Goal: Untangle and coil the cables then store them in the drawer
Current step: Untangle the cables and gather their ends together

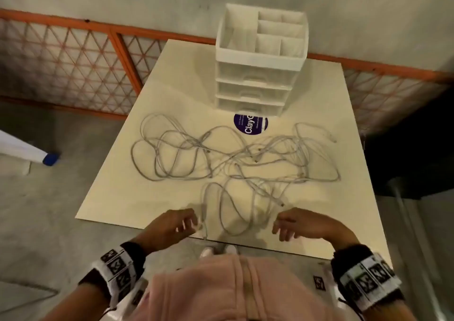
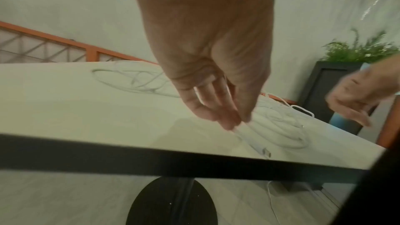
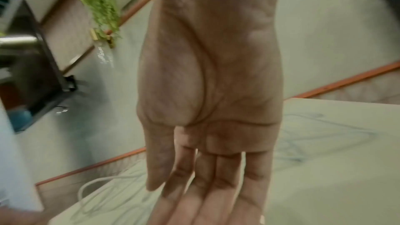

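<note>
A tangle of several white cables (image 1: 233, 158) lies spread across the cream table (image 1: 118, 198). At the table's back edge stands a white drawer unit (image 1: 255, 87) with its drawers closed and an open divided tray on top. My left hand (image 1: 194, 223) is at the near edge. Its thumb and fingertips (image 2: 229, 121) pinch one white cable just behind its plug end (image 2: 266, 152), which lies on the table. My right hand (image 1: 282, 229) hovers over the near edge to the right, with its fingers (image 3: 207, 186) straight and holding nothing.
A round purple sticker (image 1: 250, 125) sits in front of the drawer unit. An orange-framed lattice rail (image 1: 73, 58) runs behind the table. A black cabinet (image 2: 324, 91) with a green plant (image 2: 359, 52) stands to the right. The table has a black round base (image 2: 171, 203).
</note>
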### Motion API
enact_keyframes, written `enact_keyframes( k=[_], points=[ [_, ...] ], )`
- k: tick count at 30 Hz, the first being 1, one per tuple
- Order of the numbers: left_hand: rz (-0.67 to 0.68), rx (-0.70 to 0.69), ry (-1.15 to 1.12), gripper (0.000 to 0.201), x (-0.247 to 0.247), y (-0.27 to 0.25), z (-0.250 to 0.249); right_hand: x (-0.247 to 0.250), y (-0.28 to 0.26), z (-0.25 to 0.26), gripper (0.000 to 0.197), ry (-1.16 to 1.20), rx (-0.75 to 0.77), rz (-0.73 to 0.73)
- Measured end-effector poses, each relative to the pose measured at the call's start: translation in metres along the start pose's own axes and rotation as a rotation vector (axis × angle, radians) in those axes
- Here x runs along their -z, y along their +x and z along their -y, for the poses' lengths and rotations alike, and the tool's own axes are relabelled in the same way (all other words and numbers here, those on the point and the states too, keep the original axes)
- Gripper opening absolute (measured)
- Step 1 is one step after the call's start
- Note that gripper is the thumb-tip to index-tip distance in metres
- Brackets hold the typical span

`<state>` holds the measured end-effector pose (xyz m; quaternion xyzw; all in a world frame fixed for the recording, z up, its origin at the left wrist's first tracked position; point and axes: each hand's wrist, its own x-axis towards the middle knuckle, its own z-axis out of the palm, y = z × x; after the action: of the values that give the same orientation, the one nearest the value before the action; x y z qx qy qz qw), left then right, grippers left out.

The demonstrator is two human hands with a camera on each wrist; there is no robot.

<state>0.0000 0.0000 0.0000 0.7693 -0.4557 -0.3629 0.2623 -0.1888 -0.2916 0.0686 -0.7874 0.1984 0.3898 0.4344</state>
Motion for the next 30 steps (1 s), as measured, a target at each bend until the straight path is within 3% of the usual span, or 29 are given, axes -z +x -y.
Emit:
enact_keyframes(
  k=[3, 6, 9, 15, 17, 21, 25, 28, 30],
  points=[
    [-0.126, -0.107, 0.118, 0.016, 0.005, 0.023, 0.0, 0.02, 0.028, 0.025, 0.024, -0.011, 0.111, -0.115],
    [-0.077, -0.14, 0.225, 0.031, 0.01, 0.042, 0.005, 0.029, 0.059, 0.054, 0.024, -0.049, 0.188, -0.176],
    [0.016, -0.12, 0.317, 0.022, 0.016, 0.054, 0.0, 0.031, 0.085, 0.076, 0.025, -0.08, 0.253, -0.193],
    [0.059, -0.246, 0.629, 0.014, 0.017, 0.075, -0.014, 0.03, 0.113, 0.097, 0.022, -0.138, 0.267, -0.207],
    [0.004, -0.267, 0.566, 0.016, 0.018, 0.079, -0.015, 0.032, 0.115, 0.098, 0.03, -0.163, 0.279, -0.214],
    [-0.188, -0.293, 0.138, 0.01, 0.04, 0.089, -0.043, 0.042, 0.109, 0.097, 0.047, -0.057, 0.343, -0.21],
    [-0.253, -0.315, -0.113, 0.007, 0.07, 0.098, -0.095, 0.054, 0.089, 0.112, 0.031, 0.092, 0.383, -0.12],
    [-0.487, -0.371, -0.214, 0.008, 0.093, 0.11, -0.131, 0.051, 0.085, 0.123, 0.011, 0.166, 0.423, -0.016],
    [-0.651, -0.414, -0.326, 0.009, 0.111, 0.116, -0.146, 0.049, 0.086, 0.121, 0.017, 0.177, 0.432, -0.006]
  ],
)
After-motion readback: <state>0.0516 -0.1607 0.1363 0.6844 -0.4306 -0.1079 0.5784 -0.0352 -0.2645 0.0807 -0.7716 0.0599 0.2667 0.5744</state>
